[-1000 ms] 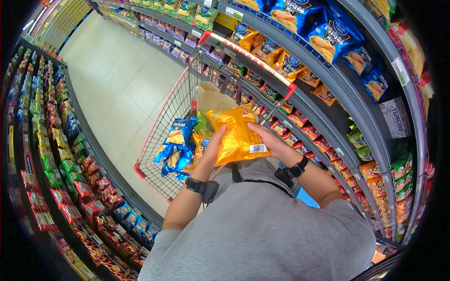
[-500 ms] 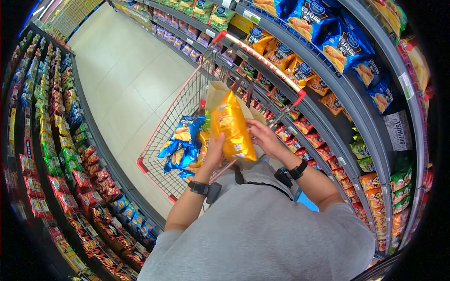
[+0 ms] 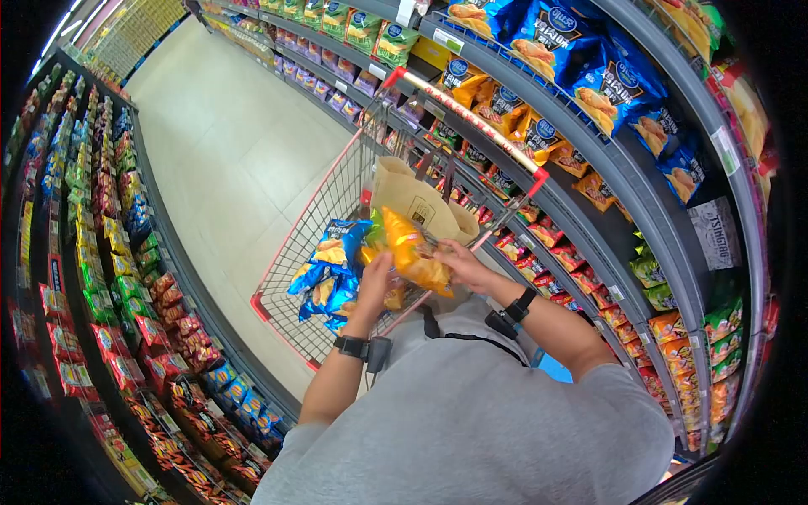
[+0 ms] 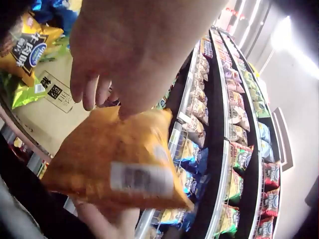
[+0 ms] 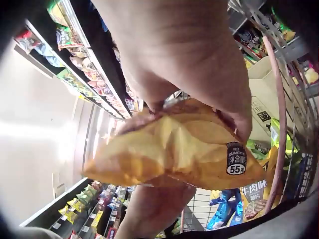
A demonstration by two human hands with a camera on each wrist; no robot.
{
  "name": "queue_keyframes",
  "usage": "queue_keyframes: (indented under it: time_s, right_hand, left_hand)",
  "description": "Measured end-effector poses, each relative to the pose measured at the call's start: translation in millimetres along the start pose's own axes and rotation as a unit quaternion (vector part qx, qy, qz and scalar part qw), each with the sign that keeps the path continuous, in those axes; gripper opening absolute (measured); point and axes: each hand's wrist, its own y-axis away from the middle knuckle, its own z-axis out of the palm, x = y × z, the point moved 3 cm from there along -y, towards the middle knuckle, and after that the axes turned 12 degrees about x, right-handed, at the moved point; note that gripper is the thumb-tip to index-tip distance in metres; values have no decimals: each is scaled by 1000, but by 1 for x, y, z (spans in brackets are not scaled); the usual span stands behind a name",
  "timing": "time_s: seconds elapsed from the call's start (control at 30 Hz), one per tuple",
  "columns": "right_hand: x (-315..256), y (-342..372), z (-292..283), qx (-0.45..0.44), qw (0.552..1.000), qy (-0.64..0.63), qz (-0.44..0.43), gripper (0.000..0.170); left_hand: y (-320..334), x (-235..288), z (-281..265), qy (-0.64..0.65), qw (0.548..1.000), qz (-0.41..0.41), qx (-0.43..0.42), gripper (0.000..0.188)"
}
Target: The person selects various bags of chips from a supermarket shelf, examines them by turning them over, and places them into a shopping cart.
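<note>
Both hands hold a yellow-orange bag of chips (image 3: 412, 252) by its two sides, low over the shopping cart. My left hand (image 3: 375, 282) grips one side; in the left wrist view its fingers curl at the bag's edge, above a white barcode label (image 4: 142, 179). On the opposite side my right hand (image 3: 467, 265) pinches the bag, thumb and fingers at its edge in the right wrist view. That view shows the printed front, with a "55" weight mark (image 5: 236, 169). Beside the left hand, several blue chip bags (image 3: 332, 261) lie in the cart.
The wire shopping cart (image 3: 263, 307) has red trim and a red-and-white handle (image 3: 467, 114). A brown paper bag (image 3: 412, 194) stands in it, near a green packet (image 4: 27, 92). Shelves of snacks (image 3: 539, 210) run close on the right, others (image 3: 109, 278) on the left, with tiled floor (image 3: 227, 143) between.
The yellow chip bag has tipped and moved lower, toward the cart, uncovering more of the paper bag. The right hand, loose beside it half a second ago, now pinches its edge.
</note>
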Motion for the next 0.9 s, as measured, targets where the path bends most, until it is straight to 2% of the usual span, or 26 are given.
queue_keyframes:
  time_s: [0.03,0.07,0.17,0.23,0.27,0.3,0.37,0.43,0.5,0.6,0.7,0.83,0.9]
  right_hand:
    - [8,-6,-1,-15,1000,17,-13,65]
    - [18,-13,1,-38,997,52,-38,62]
    - [26,-15,10,-79,991,82,-67,56]
    - [12,-4,17,-94,985,123,-74,52]
    - [36,-25,16,-114,983,102,-102,52]
    - [22,-11,12,-124,985,93,-71,49]
    - [13,1,1,-99,992,47,-55,48]
    - [17,1,-22,-71,996,11,-62,45]
    - [20,4,-49,-43,996,-31,-66,43]
    - [15,34,-102,43,991,-85,-91,39]
    - [12,63,-151,100,980,-131,-111,36]
    - [21,96,-207,170,956,-188,-150,33]
    - [20,114,-234,208,942,-202,-167,35]
  left_hand:
    - [4,3,-2,64,996,-66,-7,62]
    - [0,4,-8,12,997,-69,-13,61]
    - [-3,9,-8,-30,996,-72,-45,65]
    - [-1,15,1,-66,996,-62,-5,69]
    - [2,21,10,-83,995,-55,14,68]
    - [4,24,17,-101,993,-46,32,67]
    - [-14,12,27,-112,993,15,-22,60]
    - [-18,12,47,-137,987,53,-60,44]
    - [-12,21,72,-162,980,38,-113,39]
    - [-23,17,110,-204,954,102,-192,38]
    - [-17,30,159,-194,941,93,-261,36]
    - [-13,30,221,-204,923,97,-313,35]
    - [-10,33,257,-229,899,127,-350,32]
